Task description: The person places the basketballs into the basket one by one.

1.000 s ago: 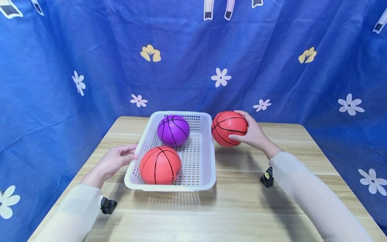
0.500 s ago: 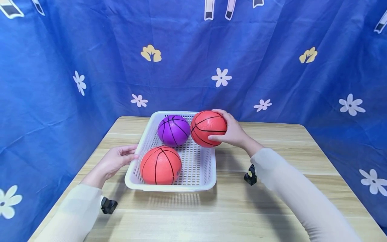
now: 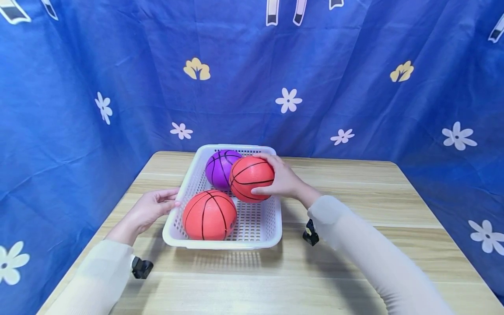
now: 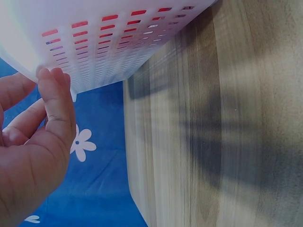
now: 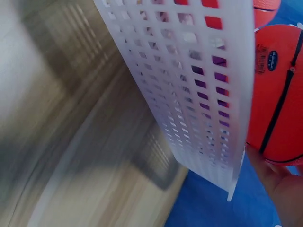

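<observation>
A white plastic basket point(image 3: 271, 218) with slotted walls stands on the table. My left hand point(image 3: 155, 208) pinches its left rim; the fingertips point(image 4: 53, 78) show at the rim in the left wrist view. With thumb and fingers spread round its right side, my right hand point(image 3: 284, 178) grips a red toy basketball point(image 3: 248, 177) over the basket's far right part. That ball partly covers a purple toy basketball point(image 3: 214, 170) lying at the basket's back. Another red basketball point(image 3: 208, 216) lies in the near left corner. In the right wrist view the held ball point(image 5: 274, 104) appears just beyond the rim.
The wooden table point(image 3: 338, 271) extends on both sides of the basket and in front of it. A blue patterned curtain point(image 3: 244, 113) hangs behind the table and along both sides. Small black devices point(image 3: 141, 267) are worn at both wrists.
My right hand has carried the red basketball leftward from beside the basket, across its right rim, and then lower and nearer over the inside. The left hand has stayed at the rim.
</observation>
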`<state>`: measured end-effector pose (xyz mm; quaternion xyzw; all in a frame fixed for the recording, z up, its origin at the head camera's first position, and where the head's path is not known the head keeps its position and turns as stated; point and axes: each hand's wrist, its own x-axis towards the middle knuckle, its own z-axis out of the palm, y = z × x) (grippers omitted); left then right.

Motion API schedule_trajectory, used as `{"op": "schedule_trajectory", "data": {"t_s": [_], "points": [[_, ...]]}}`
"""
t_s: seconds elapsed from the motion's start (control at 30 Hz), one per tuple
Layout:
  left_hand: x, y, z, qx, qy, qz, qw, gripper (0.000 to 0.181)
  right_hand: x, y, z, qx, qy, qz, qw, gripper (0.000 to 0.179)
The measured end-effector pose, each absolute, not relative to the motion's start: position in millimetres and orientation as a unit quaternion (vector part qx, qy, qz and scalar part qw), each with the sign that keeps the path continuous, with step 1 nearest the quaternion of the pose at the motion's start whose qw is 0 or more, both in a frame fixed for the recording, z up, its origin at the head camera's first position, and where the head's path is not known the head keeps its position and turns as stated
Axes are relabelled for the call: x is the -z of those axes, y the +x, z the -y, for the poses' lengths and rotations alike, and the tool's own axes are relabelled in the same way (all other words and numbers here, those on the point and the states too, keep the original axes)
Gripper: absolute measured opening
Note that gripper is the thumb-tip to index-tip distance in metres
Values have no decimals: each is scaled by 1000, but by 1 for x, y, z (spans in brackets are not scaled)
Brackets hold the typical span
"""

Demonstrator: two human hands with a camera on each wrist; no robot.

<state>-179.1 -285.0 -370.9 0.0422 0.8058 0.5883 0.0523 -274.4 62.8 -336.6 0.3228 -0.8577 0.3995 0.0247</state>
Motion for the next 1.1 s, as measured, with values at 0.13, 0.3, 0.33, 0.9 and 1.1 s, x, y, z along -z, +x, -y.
{"op": "schedule_trajectory", "data": {"t_s": [0.13, 0.3, 0.33, 0.9, 1.1], "points": [[371, -179, 286, -584, 34, -809, 54, 54, 342, -273, -58, -385, 336, 859, 26, 86], [372, -179, 285, -583, 32, -810, 56, 54, 348, -272, -54, -364, 359, 859, 38, 86], [372, -179, 285, -584, 32, -809, 57, 54, 349, -272, -54, -361, 361, 859, 41, 86], [371, -179, 286, -591, 36, -804, 59, 56, 366, -268, -59, -290, 322, 898, 79, 91], [372, -180, 286, -587, 33, -807, 56, 56, 370, -269, -59, -292, 317, 899, 76, 90]]}}
